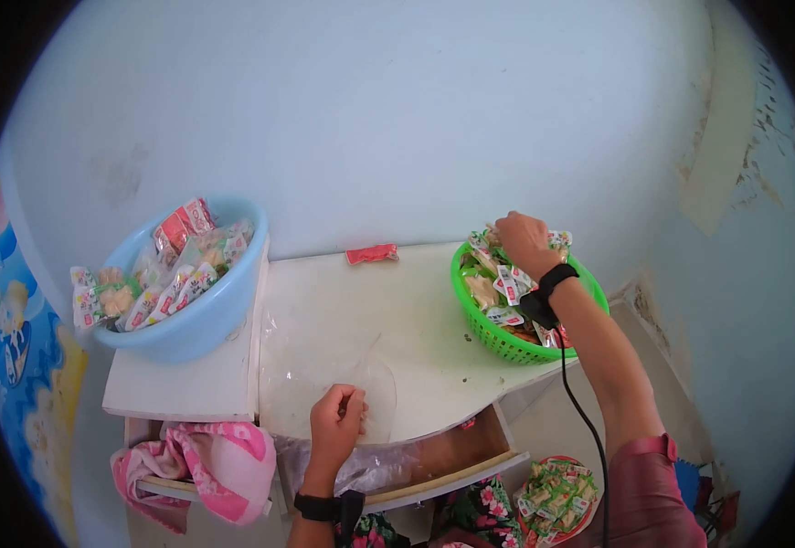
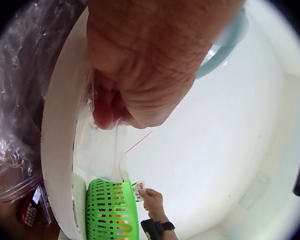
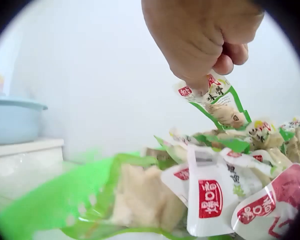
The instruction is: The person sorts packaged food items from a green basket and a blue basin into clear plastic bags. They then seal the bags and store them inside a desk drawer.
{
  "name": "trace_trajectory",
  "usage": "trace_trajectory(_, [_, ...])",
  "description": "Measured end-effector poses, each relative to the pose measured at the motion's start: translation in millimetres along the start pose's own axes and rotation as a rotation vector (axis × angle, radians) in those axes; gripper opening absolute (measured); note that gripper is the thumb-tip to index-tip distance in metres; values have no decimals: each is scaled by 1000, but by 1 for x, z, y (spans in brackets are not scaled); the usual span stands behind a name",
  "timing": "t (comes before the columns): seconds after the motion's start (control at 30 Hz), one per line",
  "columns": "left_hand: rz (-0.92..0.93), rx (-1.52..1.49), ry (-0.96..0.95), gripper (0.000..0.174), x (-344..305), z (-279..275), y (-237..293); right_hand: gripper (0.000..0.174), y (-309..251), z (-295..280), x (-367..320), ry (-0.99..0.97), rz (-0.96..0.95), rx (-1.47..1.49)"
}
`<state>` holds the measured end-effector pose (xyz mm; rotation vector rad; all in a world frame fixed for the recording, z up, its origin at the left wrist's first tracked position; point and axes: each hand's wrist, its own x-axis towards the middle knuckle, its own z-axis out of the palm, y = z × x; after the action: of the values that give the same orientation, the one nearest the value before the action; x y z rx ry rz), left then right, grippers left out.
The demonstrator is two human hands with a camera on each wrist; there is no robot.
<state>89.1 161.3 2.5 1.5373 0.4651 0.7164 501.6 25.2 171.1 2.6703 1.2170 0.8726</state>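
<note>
At the table's front edge my left hand [image 1: 336, 426], fingers curled, grips a clear plastic bag [image 1: 377, 388] that spreads flat over the tabletop. In the left wrist view the bag's thin film shows below the fingers. My right hand [image 1: 524, 243] is over the green basket [image 1: 500, 338] at the table's right side. Its thumb and fingers pinch the top of a snack packet [image 3: 221, 102], white and green with a pale piece of food inside. More such packets [image 3: 210, 195] fill the basket beneath, some white, one red.
A light blue basin [image 1: 210, 315] heaped with larger clear bags stands at left. A red packet [image 1: 372, 255] lies by the wall. Below are an open drawer [image 1: 452, 454] with plastic bags, a pink towel [image 1: 224, 466], and a container of packets [image 1: 557, 498] at lower right.
</note>
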Motion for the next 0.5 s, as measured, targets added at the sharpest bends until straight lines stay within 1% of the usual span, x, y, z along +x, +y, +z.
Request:
trace_trajectory(0.03, [21,10,-3,15,1,0,-1,16,0,-10,-6,89,-29,7])
trace_trajectory(0.13, [42,38,-10,15,2,0,-1,14,-4,-51,-23,236,49,117])
trace_trajectory(0.23, [28,64,0,15,-1,2,4,17,-18,-109,-62,20,233,912])
trace_trajectory(0.33, [-14,77,3,15,4,5,5,20,-49,-137,-119,-92,222,1451])
trace_trajectory(0.4, [-52,84,7,15,2,6,1,20,-75,-135,-161,-96,210,1590])
trace_trajectory(0.43, [-60,89,10,16,3,8,0,17,-84,-121,-182,-83,145,1677])
trace_trajectory(0.5, [-64,139,7,17,-1,10,4,16,-111,-110,-219,-66,126,1806])
